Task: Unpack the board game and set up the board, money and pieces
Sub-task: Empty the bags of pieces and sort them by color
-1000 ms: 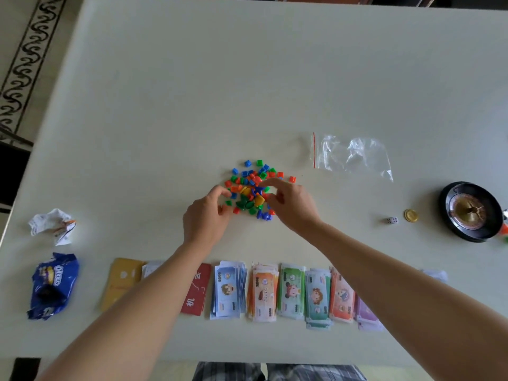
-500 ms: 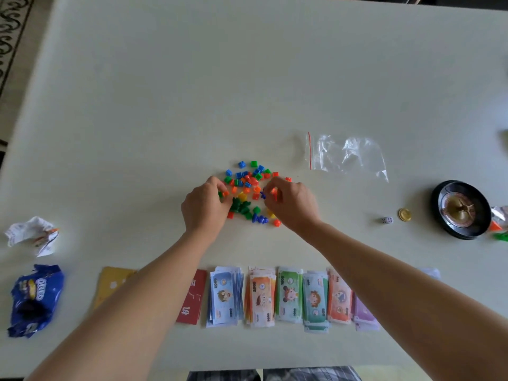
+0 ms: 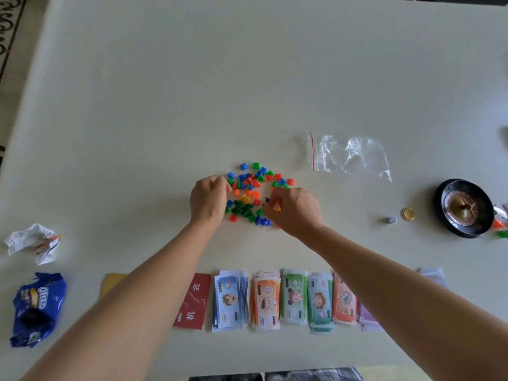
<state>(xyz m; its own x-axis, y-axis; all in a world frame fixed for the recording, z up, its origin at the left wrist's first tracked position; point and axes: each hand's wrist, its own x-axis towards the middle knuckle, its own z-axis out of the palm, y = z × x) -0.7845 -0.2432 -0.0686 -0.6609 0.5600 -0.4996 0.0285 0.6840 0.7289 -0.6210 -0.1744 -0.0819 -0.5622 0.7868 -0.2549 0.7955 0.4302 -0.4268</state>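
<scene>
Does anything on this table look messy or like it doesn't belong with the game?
Yes. On the left of the table, a crumpled blue Oreo packet and a scrunched paper wrapper look like snack litter, not game parts. The game pieces lie in a jumbled heap, a clear zip bag wrinkled beside them.

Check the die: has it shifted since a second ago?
No. The die sits just left of the gold coin, with the roulette wheel beyond it, the same spacing as before.
</scene>
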